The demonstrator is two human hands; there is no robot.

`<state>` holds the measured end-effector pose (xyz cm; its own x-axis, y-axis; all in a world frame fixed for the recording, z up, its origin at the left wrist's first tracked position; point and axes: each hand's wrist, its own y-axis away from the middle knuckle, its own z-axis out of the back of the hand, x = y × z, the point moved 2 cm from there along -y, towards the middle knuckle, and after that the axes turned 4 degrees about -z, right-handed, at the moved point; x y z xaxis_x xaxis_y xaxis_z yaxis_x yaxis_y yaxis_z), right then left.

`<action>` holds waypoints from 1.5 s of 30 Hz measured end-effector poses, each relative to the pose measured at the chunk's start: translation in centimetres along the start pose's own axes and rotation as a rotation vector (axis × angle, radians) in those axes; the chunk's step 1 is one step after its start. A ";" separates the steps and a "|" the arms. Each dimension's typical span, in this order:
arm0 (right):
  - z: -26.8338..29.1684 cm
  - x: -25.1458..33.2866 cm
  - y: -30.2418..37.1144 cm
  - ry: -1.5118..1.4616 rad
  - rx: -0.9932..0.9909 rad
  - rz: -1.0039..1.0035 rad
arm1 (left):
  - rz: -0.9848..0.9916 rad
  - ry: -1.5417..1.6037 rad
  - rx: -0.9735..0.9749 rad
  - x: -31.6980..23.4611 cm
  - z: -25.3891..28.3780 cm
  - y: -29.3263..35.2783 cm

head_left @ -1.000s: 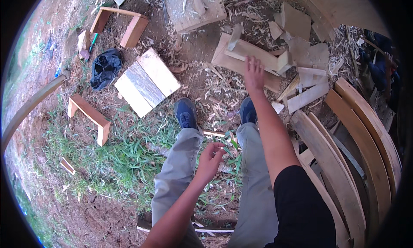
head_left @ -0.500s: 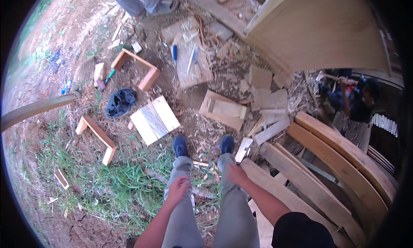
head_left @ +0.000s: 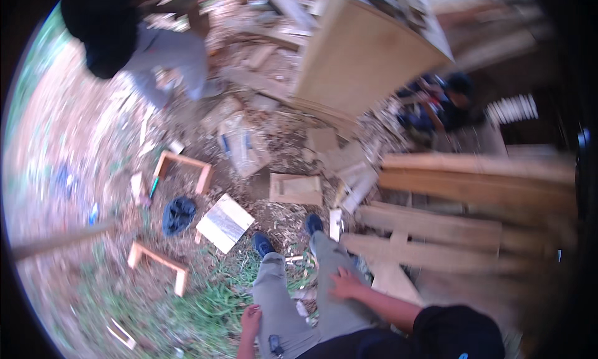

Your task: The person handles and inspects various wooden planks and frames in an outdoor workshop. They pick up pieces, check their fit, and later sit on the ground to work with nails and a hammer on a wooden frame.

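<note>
I look down at my own legs in grey trousers and dark shoes on ground strewn with wood chips. My right hand [head_left: 344, 283] rests flat on my right thigh with its fingers spread, holding nothing. My left hand [head_left: 251, 320] hangs beside my left thigh at the lower edge, loosely curled and empty. A small shallow wooden box [head_left: 295, 189] lies on the ground just beyond my shoes, and a flat pale wooden panel [head_left: 225, 222] lies to its left.
Long planks [head_left: 436, 234] are stacked to my right. Open wooden frames [head_left: 184, 170] [head_left: 157, 265] and a dark cloth [head_left: 179, 214] lie to the left. A large upright board [head_left: 361, 60] stands ahead. Another person [head_left: 143, 47] stands at the upper left, a third [head_left: 436, 103] crouches at the right.
My right hand has drawn back from the wood pieces ahead onto my thigh. The view has tilted up and away, so the ground looks farther off and the other people have come into view.
</note>
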<state>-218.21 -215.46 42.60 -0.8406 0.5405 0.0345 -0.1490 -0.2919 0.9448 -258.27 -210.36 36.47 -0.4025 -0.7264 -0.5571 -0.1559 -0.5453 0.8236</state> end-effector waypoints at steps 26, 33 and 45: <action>2.9 -4.1 9.0 -0.520 -0.235 0.012 | -0.190 -0.048 0.036 -13.1 3.2 -0.4; 6.1 -0.3 7.2 -0.575 -0.426 0.109 | 0.169 -0.086 0.115 -15.8 5.3 5.2; 9.7 -3.9 3.4 -0.680 -0.238 0.233 | -0.021 -0.140 -0.186 -23.0 6.1 7.6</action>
<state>-210.38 -210.90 48.88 -0.3688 0.7893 0.4910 -0.1802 -0.5789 0.7953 -255.72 -195.26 56.24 -0.5244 -0.6557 -0.5432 -0.0022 -0.6369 0.7709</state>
